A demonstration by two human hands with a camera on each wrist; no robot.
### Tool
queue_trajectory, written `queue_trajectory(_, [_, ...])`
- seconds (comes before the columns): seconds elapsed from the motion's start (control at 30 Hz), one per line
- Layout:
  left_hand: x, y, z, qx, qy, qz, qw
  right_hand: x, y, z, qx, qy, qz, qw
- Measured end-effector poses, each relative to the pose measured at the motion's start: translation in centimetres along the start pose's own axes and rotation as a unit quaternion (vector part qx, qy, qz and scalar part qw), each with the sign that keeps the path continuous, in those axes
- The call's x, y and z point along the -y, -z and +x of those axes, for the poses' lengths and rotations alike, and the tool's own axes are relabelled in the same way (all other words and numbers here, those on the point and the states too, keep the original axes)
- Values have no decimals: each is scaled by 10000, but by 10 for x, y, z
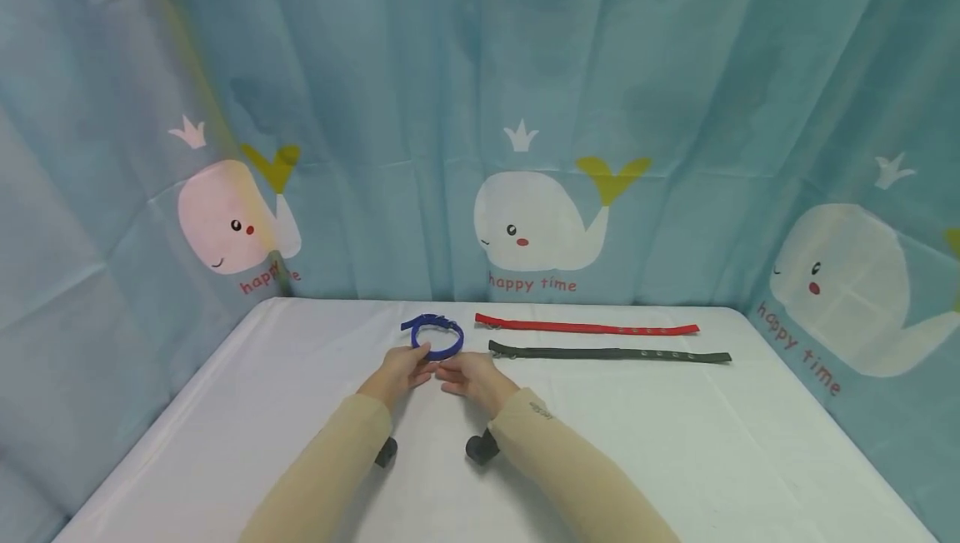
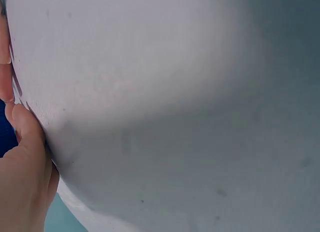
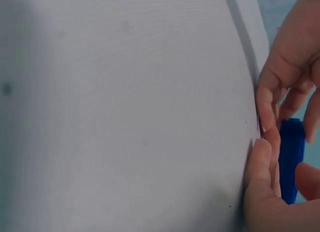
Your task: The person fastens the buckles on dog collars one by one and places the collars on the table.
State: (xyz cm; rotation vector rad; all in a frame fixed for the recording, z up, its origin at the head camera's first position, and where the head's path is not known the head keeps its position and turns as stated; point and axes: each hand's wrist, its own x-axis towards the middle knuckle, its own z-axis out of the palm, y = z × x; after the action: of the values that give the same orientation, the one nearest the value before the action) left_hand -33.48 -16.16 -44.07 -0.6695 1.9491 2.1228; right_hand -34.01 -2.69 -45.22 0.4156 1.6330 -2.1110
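Observation:
A blue collar, looped into a ring with its loose end sticking out at the left, stands over the far part of the white table. My left hand pinches its near side, thumb on the band. Opposite, my right hand holds the near right side of the ring. In the right wrist view the blue band lies between thumb and fingers, and both hands' fingertips come close together. Only a blue patch of the collar shows beside my left hand in the left wrist view.
Right of the hands, a red collar and a dark green collar lie stretched out side by side, holes toward the right. A light blue curtain with printed whales surrounds the table.

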Motion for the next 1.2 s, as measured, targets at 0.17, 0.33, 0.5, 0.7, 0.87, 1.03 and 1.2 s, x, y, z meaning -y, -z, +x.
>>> queue_trajectory(0.17, [1, 3, -2, 91, -120, 364, 9992, 1, -1, 1, 148, -116, -199, 9996])
queue_trajectory(0.33, [3, 7, -4, 75, -279, 557, 9980, 5, 0, 0, 244, -232, -211, 9992])
queue_trajectory(0.5, [3, 7, -5, 55, -258, 487, 9985, 6, -1, -1, 250, -216, -199, 9993])
queue_trajectory(0.7, [5, 7, -6, -18, -212, 524, 9984, 2, -1, -3, 224, -34, -285, 9993])
queue_trajectory(0.87, [7, 11, -13, 88, -408, 684, 9968, 0, -1, -7, 222, 197, -391, 9988])
queue_trajectory(1.03, [9, 15, -23, 121, -506, 822, 9953, -3, 6, -12, 158, 275, -331, 9989])
queue_trajectory(1.2, [10, 15, -31, 77, -604, 866, 9944, -5, 22, -24, 174, 303, -432, 9985])
